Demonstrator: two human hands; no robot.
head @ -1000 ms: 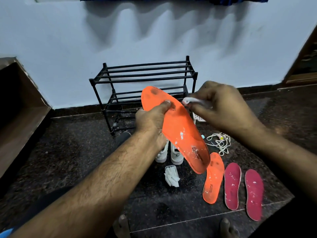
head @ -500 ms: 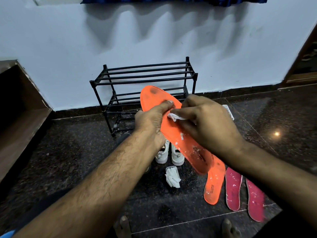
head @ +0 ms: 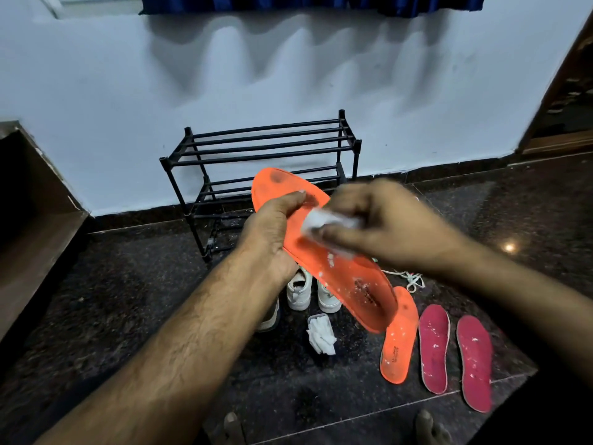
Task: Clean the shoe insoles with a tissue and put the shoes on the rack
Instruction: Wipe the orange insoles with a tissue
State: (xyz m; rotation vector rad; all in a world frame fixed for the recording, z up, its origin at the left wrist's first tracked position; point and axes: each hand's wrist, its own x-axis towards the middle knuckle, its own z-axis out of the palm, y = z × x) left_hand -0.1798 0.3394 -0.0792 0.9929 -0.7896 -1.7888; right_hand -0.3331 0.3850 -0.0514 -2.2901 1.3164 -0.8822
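Observation:
My left hand (head: 272,232) grips an orange insole (head: 349,274) by its left edge and holds it up, tilted, in front of me. White specks dot its surface. My right hand (head: 382,226), blurred by motion, pinches a white tissue (head: 317,220) and presses it on the insole's upper half. On the floor lie a second orange insole (head: 398,342) and two red insoles (head: 434,348) (head: 475,361). A pair of white shoes (head: 300,290) stands below my hands. The black shoe rack (head: 266,149) stands against the wall, its shelves bare.
A small pack of white tissues (head: 321,335) lies on the dark stone floor (head: 128,284). Loose laces (head: 410,279) lie right of the shoes. Another shoe (head: 271,316) peeks out under my left forearm. A wooden ledge (head: 38,239) runs along the left.
My right hand brought the tissue from beside the insole onto its surface and now sweeps across it, blurred. My left hand keeps the insole in the same place.

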